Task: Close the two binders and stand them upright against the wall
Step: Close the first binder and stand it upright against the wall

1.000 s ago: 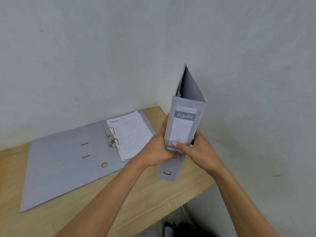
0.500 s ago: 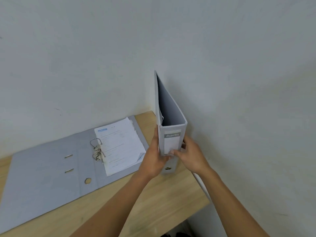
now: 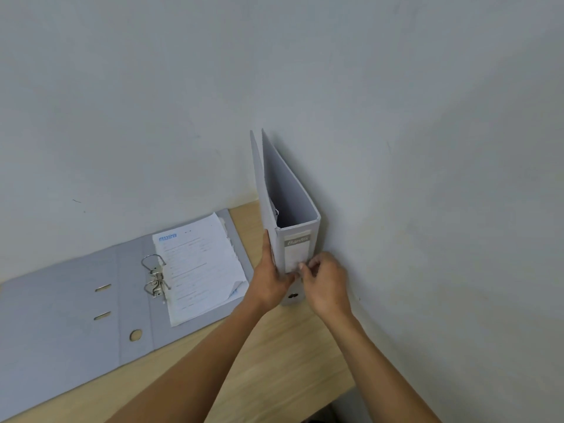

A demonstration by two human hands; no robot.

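A closed grey binder [image 3: 285, 190] stands upright on the wooden desk [image 3: 274, 361], its right cover against the right wall [image 3: 427, 209], spine facing me. My left hand [image 3: 271, 279] grips its left cover and lower spine. My right hand [image 3: 325, 282] pinches the spine's right edge near the label. A second grey binder [image 3: 70, 312] lies open flat on the desk to the left, its metal rings [image 3: 155, 279] raised and a stack of printed pages [image 3: 201, 267] on its right half.
The desk sits in a corner formed by the back wall [image 3: 152, 117] and the right wall. Its front-right edge [image 3: 341, 392] drops off near my right forearm. Bare desk top shows in front of the upright binder.
The closed binder went from held in the air to standing on the desk, then slid right against the wall. Both hands stayed on it.
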